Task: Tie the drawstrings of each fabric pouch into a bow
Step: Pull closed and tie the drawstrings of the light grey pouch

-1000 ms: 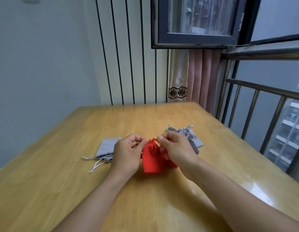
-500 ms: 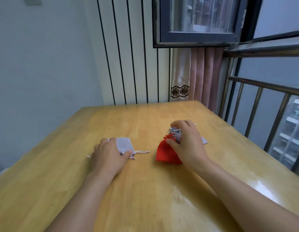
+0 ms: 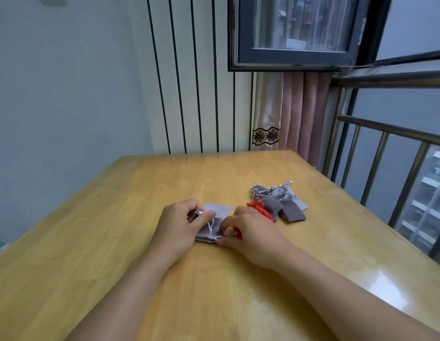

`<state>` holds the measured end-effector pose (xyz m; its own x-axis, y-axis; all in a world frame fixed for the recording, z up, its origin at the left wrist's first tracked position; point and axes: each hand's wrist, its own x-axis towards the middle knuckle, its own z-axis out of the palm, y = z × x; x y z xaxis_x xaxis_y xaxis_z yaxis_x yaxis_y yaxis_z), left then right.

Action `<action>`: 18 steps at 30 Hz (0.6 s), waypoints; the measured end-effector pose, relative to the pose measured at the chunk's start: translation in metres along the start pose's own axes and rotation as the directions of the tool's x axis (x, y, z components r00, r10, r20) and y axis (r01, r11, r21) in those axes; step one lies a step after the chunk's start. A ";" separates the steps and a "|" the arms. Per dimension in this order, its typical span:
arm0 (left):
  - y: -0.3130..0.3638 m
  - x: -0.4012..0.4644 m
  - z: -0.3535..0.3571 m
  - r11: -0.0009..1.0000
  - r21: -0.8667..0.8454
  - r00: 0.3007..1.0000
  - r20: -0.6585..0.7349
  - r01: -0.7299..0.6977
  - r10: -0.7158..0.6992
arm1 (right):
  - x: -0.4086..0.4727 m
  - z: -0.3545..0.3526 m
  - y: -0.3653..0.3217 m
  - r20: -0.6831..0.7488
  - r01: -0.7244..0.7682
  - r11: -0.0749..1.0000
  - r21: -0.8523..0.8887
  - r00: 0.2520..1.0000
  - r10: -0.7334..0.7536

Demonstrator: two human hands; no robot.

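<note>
Both hands were down on the wooden worktop (image 3: 140,242), meeting over a light grey pouch (image 3: 214,223) lying flat near the middle. The left hand (image 3: 179,225) had its fingers curled around the pouch's gathered mouth, thumb pressed on top. The right hand (image 3: 248,232) pinched at the pouch's near corner, where the silver drawstring (image 3: 210,227) ran down across the fabric, loose and untied. Tucked right behind the right hand sat the red pouch (image 3: 259,209), partly hidden by the knuckles, its cord bunched at the top. Just beyond it, touching, lay a small heap of darker grey pouches (image 3: 280,204) with silver cords knotted at their necks. That cluster crowded the right side. To the left and in front, bare wood stretched wide to the worktop's edges. A metal railing (image 3: 386,153) ran close along the right edge, a pink curtain (image 3: 302,112) hanging at the far corner.
</note>
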<state>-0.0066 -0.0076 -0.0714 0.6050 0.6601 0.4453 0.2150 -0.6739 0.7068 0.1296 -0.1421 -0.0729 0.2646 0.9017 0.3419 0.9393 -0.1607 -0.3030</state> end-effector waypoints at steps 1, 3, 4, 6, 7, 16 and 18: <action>-0.002 0.001 0.000 0.998 0.056 1.000 0.003 -0.018 0.018 | 0.000 0.000 0.000 -0.012 0.009 1.000 0.026 1.000 -0.008; -0.007 0.003 -0.004 0.973 0.230 0.996 -0.071 -0.028 0.045 | 0.000 -0.001 0.000 -0.020 0.041 0.997 0.059 0.999 -0.040; -0.011 0.003 -0.009 0.948 0.317 0.990 -0.137 0.009 0.036 | 0.000 -0.001 0.001 -0.025 0.071 0.994 0.086 0.997 -0.069; -0.019 0.005 -0.019 0.890 0.429 0.963 -0.267 0.152 -0.036 | 0.000 -0.004 -0.001 -0.073 0.082 0.972 0.220 0.995 -0.068; -0.023 0.005 -0.022 0.861 0.460 0.948 -0.309 0.216 -0.073 | 0.000 -0.008 -0.003 -0.091 0.035 0.929 0.368 0.996 -0.002; 0.023 -0.010 -0.009 0.975 -0.086 0.968 0.131 -0.203 0.214 | 0.005 -0.030 -0.006 0.102 -0.218 0.161 0.963 0.841 0.531; 0.025 -0.016 -0.002 0.961 0.026 0.932 0.252 -0.277 0.261 | 0.005 -0.029 -0.005 0.068 -0.226 0.203 0.953 0.810 0.582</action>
<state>-0.0126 -0.0343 -0.0592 0.8130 0.3552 0.4613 0.0589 -0.8385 0.5417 0.1330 -0.1482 -0.0441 0.7460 0.6648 0.0399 -0.0773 0.1459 -0.9863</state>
